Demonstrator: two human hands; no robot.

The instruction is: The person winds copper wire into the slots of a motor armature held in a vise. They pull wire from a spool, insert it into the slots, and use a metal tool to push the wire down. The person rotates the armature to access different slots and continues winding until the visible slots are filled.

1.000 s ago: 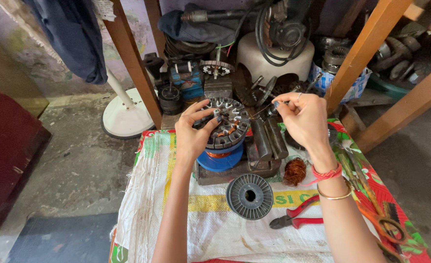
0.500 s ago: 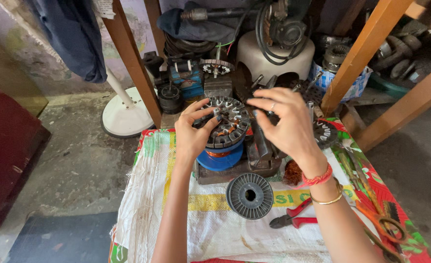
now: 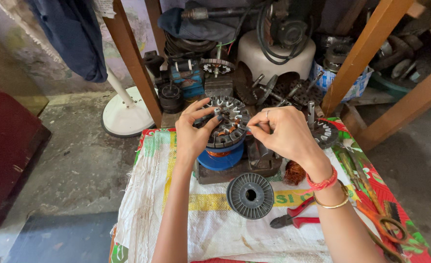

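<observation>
On the worktop's woven sack cloth (image 3: 210, 229), at its far edge, a round motor stator (image 3: 225, 122) with slotted teeth and copper windings sits atop a blue spool (image 3: 221, 158), which rests on a dark metal block (image 3: 235, 170). The left hand (image 3: 192, 134) cups the stator's left rim, fingers curled loosely around it. The right hand (image 3: 286, 134) has come in from the right since a second ago, when it was raised clear; its thumb and forefinger are now pinched shut at the stator's right edge, on something too fine to make out. Nearer lie a grey empty spool (image 3: 250, 195), red-handled pliers (image 3: 295, 219) and a tangle of copper wire (image 3: 293, 173). Behind stand a white fan base (image 3: 125, 117) and wooden legs (image 3: 132, 58).
</observation>
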